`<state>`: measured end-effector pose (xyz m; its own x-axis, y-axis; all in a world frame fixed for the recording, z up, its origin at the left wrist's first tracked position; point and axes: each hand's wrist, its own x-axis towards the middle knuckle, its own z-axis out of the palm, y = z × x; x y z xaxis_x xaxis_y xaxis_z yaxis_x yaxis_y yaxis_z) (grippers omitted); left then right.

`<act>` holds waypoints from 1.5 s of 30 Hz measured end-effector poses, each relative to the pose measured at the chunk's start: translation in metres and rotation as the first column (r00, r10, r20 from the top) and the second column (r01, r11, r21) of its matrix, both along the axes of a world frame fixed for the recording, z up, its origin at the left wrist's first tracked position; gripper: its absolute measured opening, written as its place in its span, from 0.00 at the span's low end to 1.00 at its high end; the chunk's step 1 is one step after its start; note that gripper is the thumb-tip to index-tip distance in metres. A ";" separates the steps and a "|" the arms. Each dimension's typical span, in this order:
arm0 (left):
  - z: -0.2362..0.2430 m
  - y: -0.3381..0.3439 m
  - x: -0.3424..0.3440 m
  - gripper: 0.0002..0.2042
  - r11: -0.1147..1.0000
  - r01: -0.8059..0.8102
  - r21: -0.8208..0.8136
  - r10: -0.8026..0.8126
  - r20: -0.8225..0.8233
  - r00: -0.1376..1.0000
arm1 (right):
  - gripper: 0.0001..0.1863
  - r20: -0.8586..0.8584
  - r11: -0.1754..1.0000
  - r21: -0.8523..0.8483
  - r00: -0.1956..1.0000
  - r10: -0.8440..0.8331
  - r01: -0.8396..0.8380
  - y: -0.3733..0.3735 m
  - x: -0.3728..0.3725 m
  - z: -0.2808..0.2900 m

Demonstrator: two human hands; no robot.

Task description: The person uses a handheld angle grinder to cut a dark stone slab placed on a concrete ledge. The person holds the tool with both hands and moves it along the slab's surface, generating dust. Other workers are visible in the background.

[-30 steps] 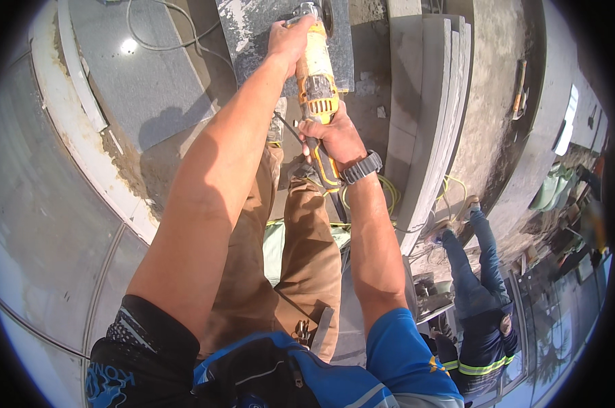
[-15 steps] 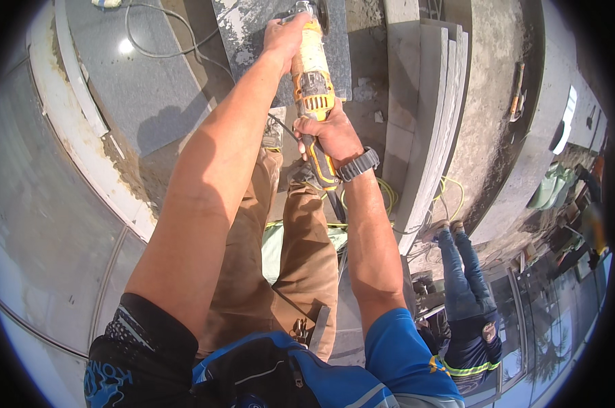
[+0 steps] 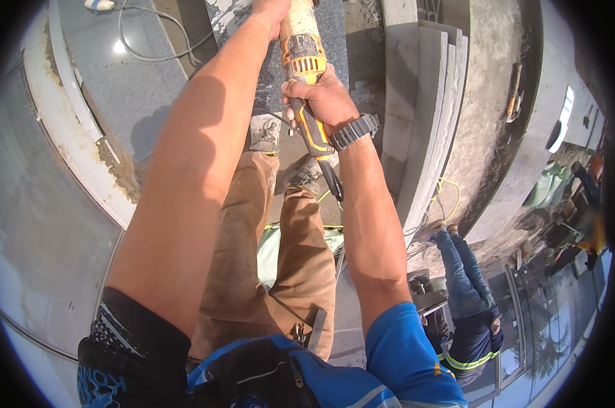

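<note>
A yellow and black angle grinder, dusty and pale toward its front, stretches away from me over a dark grey stone slab. My right hand is wrapped around its rear handle, and the cord hangs from the handle's end. My left hand grips near the grinder's head at the upper edge of the view, its fingers mostly cut off. The head and disc are almost wholly out of view, so contact with the slab cannot be told.
Another grey slab lies at left with a cable across it. Long stone slabs stand stacked on the right. A hammer-like tool lies beyond them. Another person stands at lower right. My boots are below the grinder.
Both hands and the grinder have moved farther forward and slightly left, so its head has mostly left the view. Both hands keep their hold.
</note>
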<state>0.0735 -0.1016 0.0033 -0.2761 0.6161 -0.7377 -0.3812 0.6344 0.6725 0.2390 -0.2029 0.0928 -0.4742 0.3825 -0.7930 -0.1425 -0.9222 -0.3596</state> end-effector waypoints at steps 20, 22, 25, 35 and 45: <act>-0.006 -0.028 0.007 0.26 0.998 0.024 -0.050 -0.020 0.077 0.997 | 0.29 0.049 1.000 -0.012 0.999 -0.002 0.003 -0.021 0.010 0.014; -0.015 -0.018 0.003 0.25 1.000 0.025 -0.014 -0.023 0.090 0.996 | 0.29 0.034 1.000 0.010 0.999 -0.014 0.014 -0.015 0.006 0.007; -0.024 -0.003 -0.002 0.25 0.999 0.022 0.034 -0.026 0.108 0.994 | 0.26 -0.005 0.999 0.028 1.000 -0.024 0.024 -0.003 0.001 -0.002; -0.018 -0.024 -0.002 0.23 0.999 0.048 -0.003 -0.047 0.134 0.990 | 0.33 -0.001 1.000 -0.002 1.000 -0.008 0.008 -0.010 0.003 0.015; -0.008 -0.034 0.004 0.22 0.999 0.030 -0.045 -0.026 0.095 0.995 | 0.32 0.017 1.000 -0.009 1.000 -0.007 0.007 -0.027 0.009 0.013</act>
<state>0.0777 -0.1357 -0.0050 -0.1871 0.5872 -0.7875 -0.4230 0.6754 0.6041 0.2481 -0.2301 0.1054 -0.4580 0.3784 -0.8044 -0.1430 -0.9245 -0.3534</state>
